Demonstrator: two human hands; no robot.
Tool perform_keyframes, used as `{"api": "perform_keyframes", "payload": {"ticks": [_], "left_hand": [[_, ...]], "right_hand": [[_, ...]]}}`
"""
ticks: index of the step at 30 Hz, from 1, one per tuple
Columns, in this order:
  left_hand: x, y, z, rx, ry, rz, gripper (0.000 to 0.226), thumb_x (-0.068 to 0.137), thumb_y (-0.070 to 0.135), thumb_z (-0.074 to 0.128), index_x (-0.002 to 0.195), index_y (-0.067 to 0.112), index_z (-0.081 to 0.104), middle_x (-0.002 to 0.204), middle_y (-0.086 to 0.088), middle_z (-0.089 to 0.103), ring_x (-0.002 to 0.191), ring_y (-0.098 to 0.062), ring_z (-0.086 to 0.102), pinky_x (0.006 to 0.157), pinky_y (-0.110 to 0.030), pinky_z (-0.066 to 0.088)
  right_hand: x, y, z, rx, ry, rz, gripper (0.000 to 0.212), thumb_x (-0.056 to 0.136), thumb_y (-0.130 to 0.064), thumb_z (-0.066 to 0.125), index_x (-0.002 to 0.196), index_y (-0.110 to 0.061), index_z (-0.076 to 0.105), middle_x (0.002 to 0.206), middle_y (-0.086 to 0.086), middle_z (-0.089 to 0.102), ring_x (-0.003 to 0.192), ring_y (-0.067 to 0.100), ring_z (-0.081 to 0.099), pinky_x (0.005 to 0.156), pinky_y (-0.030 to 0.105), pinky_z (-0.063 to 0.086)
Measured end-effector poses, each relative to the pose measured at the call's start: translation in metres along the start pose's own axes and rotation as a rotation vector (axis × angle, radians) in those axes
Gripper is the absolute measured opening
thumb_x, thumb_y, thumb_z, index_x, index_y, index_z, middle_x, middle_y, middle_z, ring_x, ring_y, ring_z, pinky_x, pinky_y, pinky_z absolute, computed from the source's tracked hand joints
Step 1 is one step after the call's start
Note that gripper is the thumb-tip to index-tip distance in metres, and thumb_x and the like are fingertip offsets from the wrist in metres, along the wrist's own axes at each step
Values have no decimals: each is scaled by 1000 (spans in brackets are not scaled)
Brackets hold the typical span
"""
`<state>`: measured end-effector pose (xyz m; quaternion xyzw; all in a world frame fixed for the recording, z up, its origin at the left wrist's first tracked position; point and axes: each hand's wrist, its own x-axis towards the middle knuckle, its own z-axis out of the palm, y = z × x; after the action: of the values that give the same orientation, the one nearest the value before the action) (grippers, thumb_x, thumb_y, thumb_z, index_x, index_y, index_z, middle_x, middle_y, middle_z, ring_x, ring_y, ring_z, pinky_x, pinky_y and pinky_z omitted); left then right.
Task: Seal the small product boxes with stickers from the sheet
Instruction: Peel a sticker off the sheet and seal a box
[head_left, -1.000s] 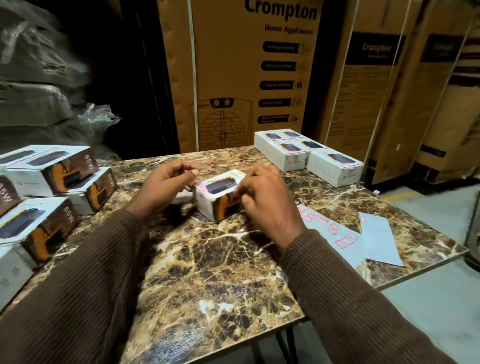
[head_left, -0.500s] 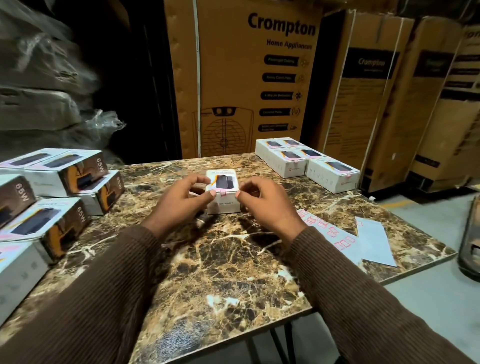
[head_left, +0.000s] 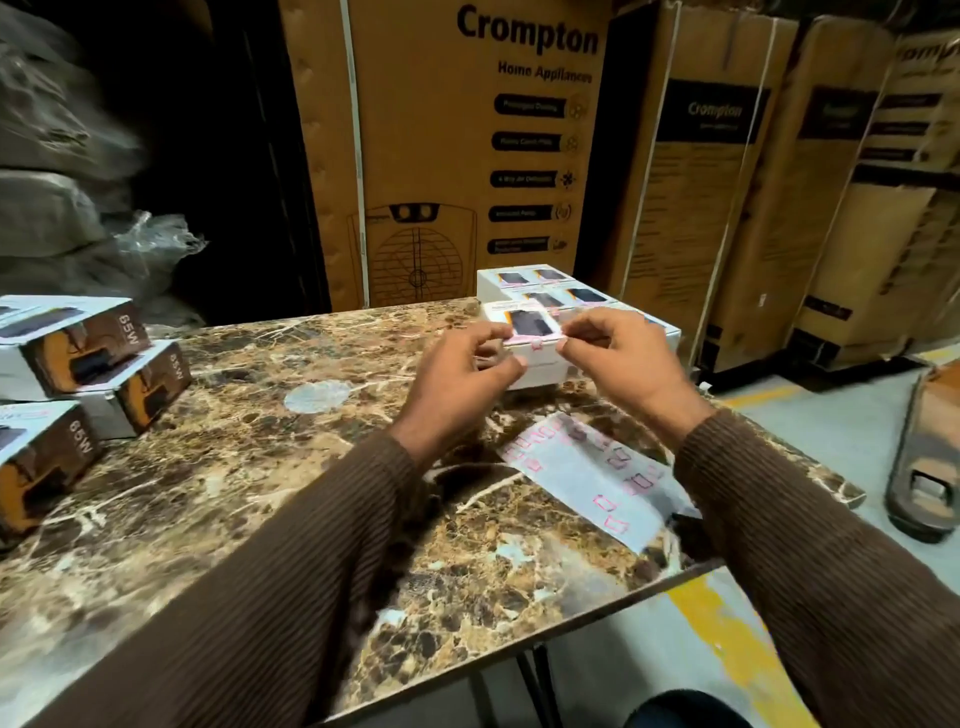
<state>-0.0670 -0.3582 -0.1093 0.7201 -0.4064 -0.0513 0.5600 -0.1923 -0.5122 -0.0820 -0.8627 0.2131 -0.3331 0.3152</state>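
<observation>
Held box: a small white cardboard product box (head_left: 535, 343) with a dark product picture on its lid is at the far right part of the brown marble-patterned surface (head_left: 260, 467), just in front of the finished boxes. Whether it rests on the surface or is lifted off it cannot be told.
Left hand: the left hand (head_left: 457, 374) pinches the box's near left corner between curled fingers and thumb.
Right hand: the right hand (head_left: 623, 364) pinches the box's near right corner the same way, thumb and fingertips closed on the edge.
Sticker on box: a small pink-printed sticker (head_left: 535, 344) sits over the lid's front edge, between the 2 hands.
Sticker sheet: a pale blue-white backing sheet with pink outlined stickers (head_left: 587, 478) lies flat near the right edge of the surface, below the right hand and partly under the right sleeve.
Finished boxes: a tight group of white boxes of the same kind (head_left: 550, 291) stands at the far right corner, touching one another.
Waiting boxes: a stack of white and brown boxes marked 65W (head_left: 88, 353) sits along the left edge.
Behind: tall brown cardboard cartons printed Crompton (head_left: 467, 156) stand beyond the far edge.
Sleeves: both arms wear brown ribbed sleeves (head_left: 260, 597).
</observation>
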Motion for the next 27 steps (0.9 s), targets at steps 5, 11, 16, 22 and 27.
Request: {"api": "perform_keyframes", "payload": {"ticks": [5,11,16,22,27], "left_hand": [[21,4,50,-8,-89,-29,47,97,21,74,142,17,62,128,-9,66,106,-22,72,91,-45,64],[32,0,72,-43,-90,-56,49,97,17,74,144,16,61,118,-1,64,106,-17,71,95,-42,63],[36,-5,79,-38,-115,-52,52,96,14,74,145,16,58,134,-8,59,110,-17,69,93,-36,64],[37,-2,70,-93,-129,-80,57,101,22,69,154,29,49,140,-3,57,117,-19,67,99,-45,61],[26,6,35,-124,-79,-89,47,103,21,66,147,29,55,141,-3,59,120,-18,66,93,-39,63]], "right_hand": [[7,41,-23,-106,53,52,20,94,-22,72,111,-16,80,105,1,78,98,17,70,86,33,55],[13,56,-24,-180,76,10,25,96,-20,68,118,-10,78,110,5,75,102,21,68,93,41,57],[7,64,-16,-155,161,-41,24,95,-14,64,114,-11,77,104,4,76,96,18,69,90,41,60],[6,64,-14,-237,168,-89,30,98,-16,57,122,-10,75,111,8,76,102,21,69,92,44,60],[-2,48,-16,-255,133,-198,25,98,-19,59,117,-13,74,114,7,73,97,13,65,76,36,61]]}}
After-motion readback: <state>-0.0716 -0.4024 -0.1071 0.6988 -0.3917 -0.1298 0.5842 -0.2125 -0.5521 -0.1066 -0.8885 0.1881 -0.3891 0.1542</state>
